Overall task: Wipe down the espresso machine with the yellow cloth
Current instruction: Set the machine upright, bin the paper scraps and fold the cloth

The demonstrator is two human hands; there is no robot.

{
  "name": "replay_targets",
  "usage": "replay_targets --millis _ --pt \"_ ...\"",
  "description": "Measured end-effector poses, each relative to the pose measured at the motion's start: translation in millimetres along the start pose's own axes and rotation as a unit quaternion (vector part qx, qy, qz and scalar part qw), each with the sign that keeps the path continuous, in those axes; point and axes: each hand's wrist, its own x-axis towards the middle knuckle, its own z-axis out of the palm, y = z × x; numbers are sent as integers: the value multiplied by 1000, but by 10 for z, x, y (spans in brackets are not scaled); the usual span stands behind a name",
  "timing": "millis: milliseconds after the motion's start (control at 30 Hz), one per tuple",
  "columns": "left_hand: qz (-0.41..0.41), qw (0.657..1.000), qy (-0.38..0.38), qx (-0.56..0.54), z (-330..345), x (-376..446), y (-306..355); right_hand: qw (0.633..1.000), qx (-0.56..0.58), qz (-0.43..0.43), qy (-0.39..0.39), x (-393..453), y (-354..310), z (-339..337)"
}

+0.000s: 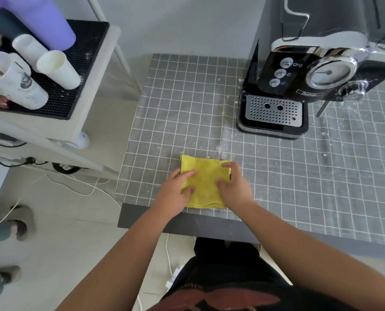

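The yellow cloth (203,176) lies folded into a square on the grey checked table cover, close to the table's front edge. My left hand (175,194) rests on its left side, with fingers and thumb lying fairly straight on top. My right hand (235,187) holds the right side: the thumb presses on top while the fingers curl round the right edge and far corner. The black and chrome espresso machine (299,81) stands at the back right of the table, well beyond both hands, with its perforated drip tray (272,111) facing me.
The table cover (299,176) carries white crumbs and powder near the machine. A white cart (92,90) to the left holds paper cups (59,68) and a purple tumbler (45,21) on a black mat. Cables (79,189) run over the floor. Another person's feet (18,221) show far left.
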Motion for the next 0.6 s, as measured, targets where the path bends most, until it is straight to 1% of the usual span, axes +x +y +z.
replay_targets --millis 100,167,200,267,300,333,433,500,600 --pt "12 998 4 61 67 -50 -30 998 -55 -26 -7 -53 136 61" --pt "10 992 14 123 60 -91 -96 993 -103 -57 -3 -96 176 60" --pt "14 985 32 172 48 -119 -150 983 -161 -85 22 -104 217 62" --pt "20 960 76 269 34 -186 -260 941 -282 -160 101 -112 334 58" --pt "10 950 88 299 34 -211 -298 924 -314 -188 114 -97 392 45" --pt "1 945 87 316 49 -220 -338 912 -341 -208 92 -78 460 34" --pt "6 945 28 326 119 -187 -433 880 -412 -236 -3 -42 639 29" --pt "9 941 10 338 125 -160 -479 873 -428 -234 -17 -24 663 33" --pt "5 940 4 340 130 -197 -497 872 -435 -221 -31 -55 678 50"
